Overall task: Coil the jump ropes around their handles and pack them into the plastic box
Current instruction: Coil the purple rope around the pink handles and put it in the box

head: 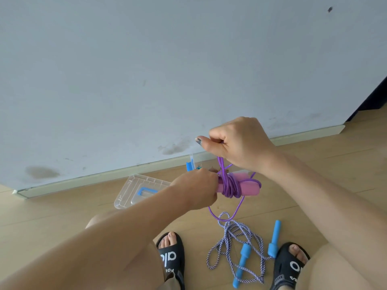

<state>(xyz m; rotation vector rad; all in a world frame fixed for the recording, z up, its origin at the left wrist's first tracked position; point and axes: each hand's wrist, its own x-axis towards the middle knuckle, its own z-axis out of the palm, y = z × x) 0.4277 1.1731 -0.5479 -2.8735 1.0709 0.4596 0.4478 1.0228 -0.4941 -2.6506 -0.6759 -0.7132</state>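
left sandal [170, 257]: large white letters on the black strap, seen upside down and cut off by the leg; they look like "alo", only partly legible
left sandal, lower strap: a smaller line of white letters beneath, too small and blurred to read
right sandal [290, 266]: large white letters on the black strap, an "o" clear, the rest cut off at the edge
right sandal, lower strap: small white marks, unreadable

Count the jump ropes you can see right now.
2. The purple rope, wound around pink handles, is held between both hands. The striped rope with blue handles lies loose on the floor between the feet. More may be hidden.
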